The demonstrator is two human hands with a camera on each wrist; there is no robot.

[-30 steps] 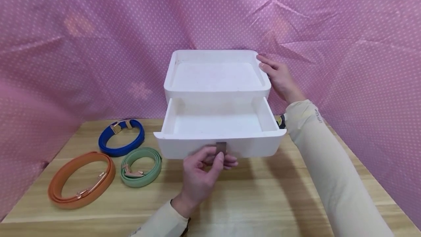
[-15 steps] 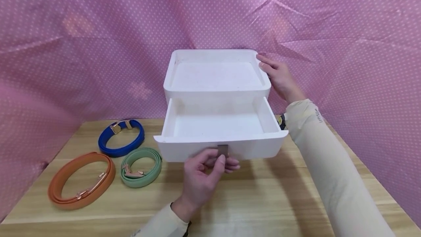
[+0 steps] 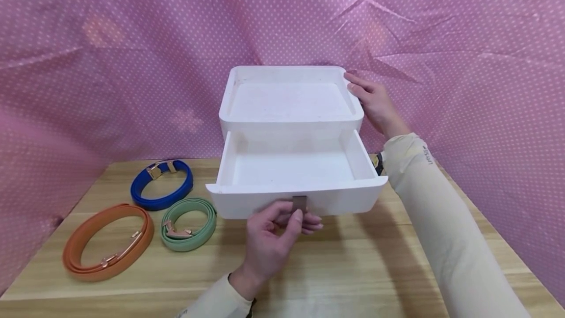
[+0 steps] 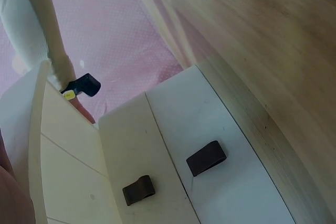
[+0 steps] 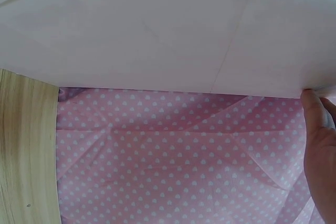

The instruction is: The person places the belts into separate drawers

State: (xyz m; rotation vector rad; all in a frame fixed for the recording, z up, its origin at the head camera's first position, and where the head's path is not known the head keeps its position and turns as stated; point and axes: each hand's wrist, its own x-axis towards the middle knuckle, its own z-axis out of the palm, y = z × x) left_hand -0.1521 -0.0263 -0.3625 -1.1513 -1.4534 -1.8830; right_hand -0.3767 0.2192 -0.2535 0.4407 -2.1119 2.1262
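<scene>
The white drawer (image 3: 346, 201) reaches slightly farther out of its cabinet (image 3: 291, 125) and lower in the head view than a second ago; the brown pull tab (image 3: 299, 202) and the left hand (image 3: 271, 244) pinching it lie slightly farther right.

Drawer (image 3: 291, 167) lies open from above; cabinet (image 3: 291, 104) covers its back.

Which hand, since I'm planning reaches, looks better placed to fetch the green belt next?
Probably the left hand: it is nearer the green belt, though it pinches the brown tab; the right hand touches the white cabinet's right side.
</scene>
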